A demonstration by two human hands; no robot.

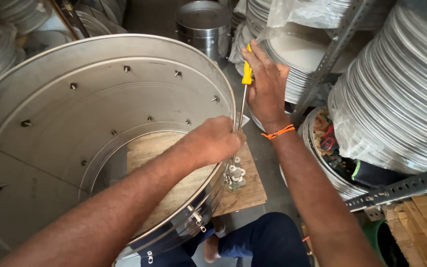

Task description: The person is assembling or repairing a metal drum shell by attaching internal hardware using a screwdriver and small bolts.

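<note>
A large stainless steel drum (50, 99) lies tilted toward me, its inner wall studded with several bolts. My left hand (213, 141) reaches over the drum's right rim and pinches something there, beside the screwdriver shaft. My right hand (265, 84) grips a yellow-handled screwdriver (246, 74), held upright outside the rim with its shaft pointing down along the drum's edge. An orange thread is tied round my right wrist. Small nuts and washers (235, 175) lie in a heap on a wooden board (243, 193) just outside the drum.
Stacks of steel plates (401, 94) fill a metal angle rack (401, 187) at the right. More plates (292, 64) and a steel pot (204, 24) stand behind. My knee in dark blue cloth (268, 240) is at the bottom.
</note>
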